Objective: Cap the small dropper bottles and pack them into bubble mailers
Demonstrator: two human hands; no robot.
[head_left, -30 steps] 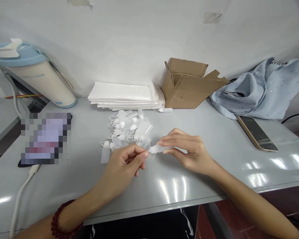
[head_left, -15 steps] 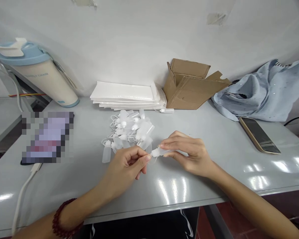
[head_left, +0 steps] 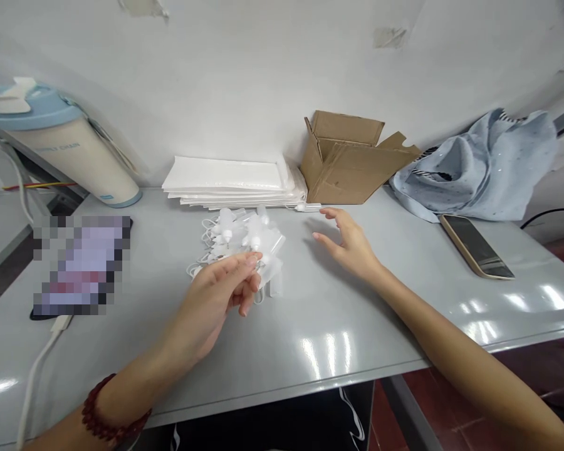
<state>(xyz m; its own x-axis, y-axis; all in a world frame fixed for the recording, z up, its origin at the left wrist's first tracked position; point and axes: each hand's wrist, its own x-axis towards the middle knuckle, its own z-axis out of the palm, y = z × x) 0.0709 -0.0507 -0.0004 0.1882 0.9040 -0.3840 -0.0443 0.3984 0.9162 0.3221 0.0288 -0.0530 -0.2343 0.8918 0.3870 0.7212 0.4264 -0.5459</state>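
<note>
Several small translucent dropper bottles with white caps and thin looped straps lie in a pile (head_left: 230,235) at mid-table. My left hand (head_left: 223,282) is in front of this pile, thumb and forefinger pinched at the nozzle end of one dropper bottle (head_left: 254,230). Its other fingers are loosely curled. Further right, my right hand (head_left: 350,244) reaches forward with thumb and fingers apart and holds nothing. Its fingertips are close to a lone dropper bottle (head_left: 309,207) lying on its side by the envelopes; whether they touch it I cannot tell.
Behind the pile lies a stack of white padded envelopes (head_left: 225,175), beside an open cardboard box (head_left: 352,172). A tumbler (head_left: 84,150) and a blurred-out phone (head_left: 82,266) with a cable are at left. At right are a blue cloth bag (head_left: 479,169) and another phone (head_left: 474,246).
My right hand has let go of the dropper bottle and moved up and away, its fingers opening. My left hand has shifted left over the pile, still pinching. The view has turned slightly.
</note>
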